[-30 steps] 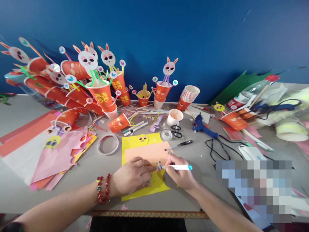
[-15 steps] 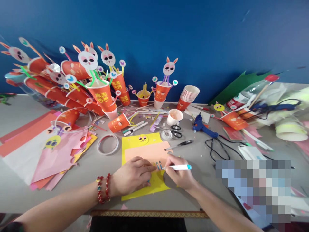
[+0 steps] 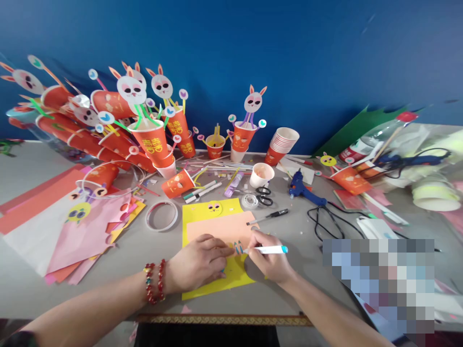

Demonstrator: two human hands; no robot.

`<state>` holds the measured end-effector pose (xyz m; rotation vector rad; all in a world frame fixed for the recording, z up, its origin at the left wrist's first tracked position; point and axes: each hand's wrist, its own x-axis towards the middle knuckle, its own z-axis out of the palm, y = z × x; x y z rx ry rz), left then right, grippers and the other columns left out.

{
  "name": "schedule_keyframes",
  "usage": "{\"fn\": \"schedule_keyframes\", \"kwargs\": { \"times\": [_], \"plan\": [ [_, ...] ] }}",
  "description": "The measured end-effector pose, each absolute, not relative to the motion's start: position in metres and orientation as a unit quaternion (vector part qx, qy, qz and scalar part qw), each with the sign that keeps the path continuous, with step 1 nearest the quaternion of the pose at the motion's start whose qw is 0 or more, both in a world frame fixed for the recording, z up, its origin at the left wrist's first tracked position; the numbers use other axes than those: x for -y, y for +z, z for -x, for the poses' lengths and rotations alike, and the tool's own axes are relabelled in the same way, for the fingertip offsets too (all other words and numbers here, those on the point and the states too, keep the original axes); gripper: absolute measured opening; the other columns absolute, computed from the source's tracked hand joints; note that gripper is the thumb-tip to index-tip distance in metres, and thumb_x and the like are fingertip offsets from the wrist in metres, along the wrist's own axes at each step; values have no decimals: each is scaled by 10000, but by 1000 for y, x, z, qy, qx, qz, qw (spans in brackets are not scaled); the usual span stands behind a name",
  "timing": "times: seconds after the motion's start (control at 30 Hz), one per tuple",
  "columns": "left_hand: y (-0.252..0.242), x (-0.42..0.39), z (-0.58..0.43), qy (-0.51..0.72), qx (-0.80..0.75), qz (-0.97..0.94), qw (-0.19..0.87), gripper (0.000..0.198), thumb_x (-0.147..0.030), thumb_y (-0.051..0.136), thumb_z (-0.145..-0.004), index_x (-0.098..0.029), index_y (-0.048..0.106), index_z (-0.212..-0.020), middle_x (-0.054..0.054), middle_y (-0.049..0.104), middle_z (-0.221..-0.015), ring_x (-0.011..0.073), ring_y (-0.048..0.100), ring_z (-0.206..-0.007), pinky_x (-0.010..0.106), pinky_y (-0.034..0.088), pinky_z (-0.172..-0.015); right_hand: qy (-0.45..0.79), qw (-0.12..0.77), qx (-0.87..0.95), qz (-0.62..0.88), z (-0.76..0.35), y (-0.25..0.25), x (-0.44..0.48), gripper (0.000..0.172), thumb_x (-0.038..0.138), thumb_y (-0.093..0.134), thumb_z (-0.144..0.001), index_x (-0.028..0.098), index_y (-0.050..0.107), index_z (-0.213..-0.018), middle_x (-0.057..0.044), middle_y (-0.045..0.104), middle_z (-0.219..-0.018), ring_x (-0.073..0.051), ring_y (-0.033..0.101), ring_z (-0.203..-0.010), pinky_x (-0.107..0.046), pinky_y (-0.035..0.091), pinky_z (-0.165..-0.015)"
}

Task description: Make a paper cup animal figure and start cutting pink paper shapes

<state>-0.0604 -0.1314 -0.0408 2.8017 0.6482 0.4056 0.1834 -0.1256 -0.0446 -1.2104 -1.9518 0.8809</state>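
Note:
My right hand [image 3: 269,255] grips a white marker [image 3: 273,249] with a light-blue end. Its tip meets two small paper ear shapes [image 3: 238,247] with blue middles, which lie on a peach paper sheet [image 3: 217,226]. My left hand [image 3: 202,260], fingers bent and close together, presses the ear shapes down at their left edge. A small blue bit shows beneath its fingers; I cannot tell what it is. Under the peach sheet lies a yellow sheet [image 3: 202,289], with a round yellow paper face [image 3: 214,207] at its top.
Scissors [image 3: 265,196], a black pen [image 3: 267,217] and a tape roll [image 3: 161,216] lie around the sheets. A blue glue gun [image 3: 306,190] with its cord is at right. Red cups with rabbit faces [image 3: 150,142] crowd the back left. Coloured paper [image 3: 90,236] is piled at left.
The marker in my right hand has shifted very slightly, its blue end a little to the right. My left hand stays in place on the paper.

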Motion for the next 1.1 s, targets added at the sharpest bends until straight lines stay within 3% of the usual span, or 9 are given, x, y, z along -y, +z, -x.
{"fn": "schedule_keyframes", "kwargs": {
  "times": [1.1],
  "plan": [
    [-41,132,61,142,-223,-956,123,186,-346,504,-975,-190,606,-980,33,606,-1355,214,535,-1177,374,383,-999,312,330,752,477,-181,-42,125,175,162,489,-807,218,453,-646,50,487,-549,-112,453,-488,-227,324,-497]
  ]
}}
